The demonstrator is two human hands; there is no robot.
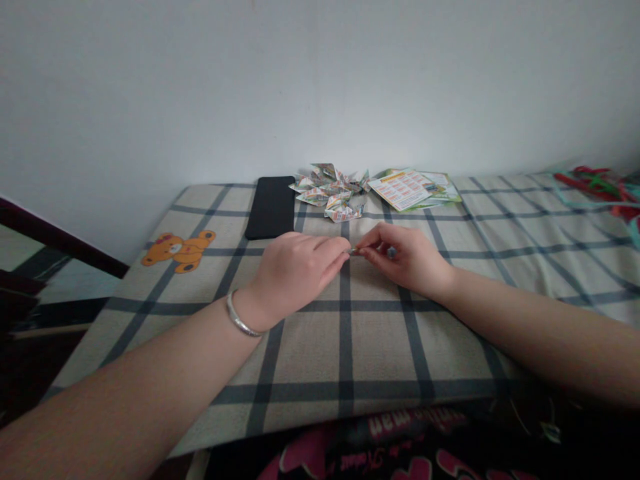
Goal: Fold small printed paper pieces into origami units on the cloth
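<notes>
My left hand [307, 267], palm down with a silver bangle at the wrist, has its fingers closed at a small piece of paper [353, 251]. Only a thin pale sliver of that paper shows between the hands; its shape is mostly hidden. From the other side, the thumb and forefinger of my right hand [400, 257] pinch it, just above the checked cloth. Beyond the hands lie several folded pieces of printed paper [333, 190], loosely heaped. To their right is a small stack of printed paper sheets [404, 189].
A black flat rectangular object, like a phone [271, 207], lies left of the folded papers. An orange bear picture [179, 251] is on the checked tablecloth [320, 353] at left. Red and green items [597, 185] sit at the far right. A white wall [320, 87] stands behind the table.
</notes>
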